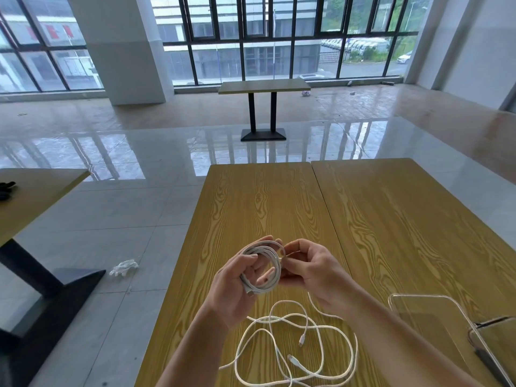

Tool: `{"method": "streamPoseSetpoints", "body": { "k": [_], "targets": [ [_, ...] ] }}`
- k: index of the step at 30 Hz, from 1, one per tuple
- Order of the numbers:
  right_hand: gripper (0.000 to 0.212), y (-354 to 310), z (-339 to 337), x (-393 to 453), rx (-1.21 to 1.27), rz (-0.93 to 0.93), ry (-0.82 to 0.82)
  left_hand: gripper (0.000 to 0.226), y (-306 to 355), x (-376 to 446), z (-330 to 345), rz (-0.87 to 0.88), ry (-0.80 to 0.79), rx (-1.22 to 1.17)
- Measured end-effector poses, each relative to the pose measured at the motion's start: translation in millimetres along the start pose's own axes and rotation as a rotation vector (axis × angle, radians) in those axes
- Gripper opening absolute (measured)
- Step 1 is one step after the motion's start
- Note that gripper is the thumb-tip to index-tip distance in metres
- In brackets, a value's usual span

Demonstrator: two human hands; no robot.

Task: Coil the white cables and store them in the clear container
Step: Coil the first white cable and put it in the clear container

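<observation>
My left hand [233,286] grips a coil of white cable [275,263] above the wooden table [265,202], fingers curled through the loop. My right hand [312,270] pinches the cable's loose strand at the coil's right side. From under that hand a strand runs down to a loose tangle of white cable [296,344] lying on the table near the front edge, with two connector ends showing. The clear container [430,303] stands open at the right, and its lid or second part [491,342] sits beside it at the frame edge.
A second wooden table [405,219] adjoins mine on the right. Another table [33,202] with a dark object stands at the left over a black base. A crumpled white scrap [124,267] lies on the tiled floor. A far table [264,86] stands by the windows.
</observation>
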State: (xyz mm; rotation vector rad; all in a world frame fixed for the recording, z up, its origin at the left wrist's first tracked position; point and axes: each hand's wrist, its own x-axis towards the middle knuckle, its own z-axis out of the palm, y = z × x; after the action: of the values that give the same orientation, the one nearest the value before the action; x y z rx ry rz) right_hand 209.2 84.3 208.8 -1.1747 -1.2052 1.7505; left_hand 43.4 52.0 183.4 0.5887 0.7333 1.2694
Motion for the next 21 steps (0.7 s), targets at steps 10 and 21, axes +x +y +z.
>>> {"method": "streamPoseSetpoints", "body": {
  "k": [10,21],
  "targets": [
    [0.028,9,5,-7,0.444,0.138,-0.081,0.053,-1,2,-1,-0.029,-0.017,0.029],
    [0.012,16,13,-8,0.485,0.208,-0.076,0.043,-2,2,2,0.005,0.097,0.076]
  ]
}}
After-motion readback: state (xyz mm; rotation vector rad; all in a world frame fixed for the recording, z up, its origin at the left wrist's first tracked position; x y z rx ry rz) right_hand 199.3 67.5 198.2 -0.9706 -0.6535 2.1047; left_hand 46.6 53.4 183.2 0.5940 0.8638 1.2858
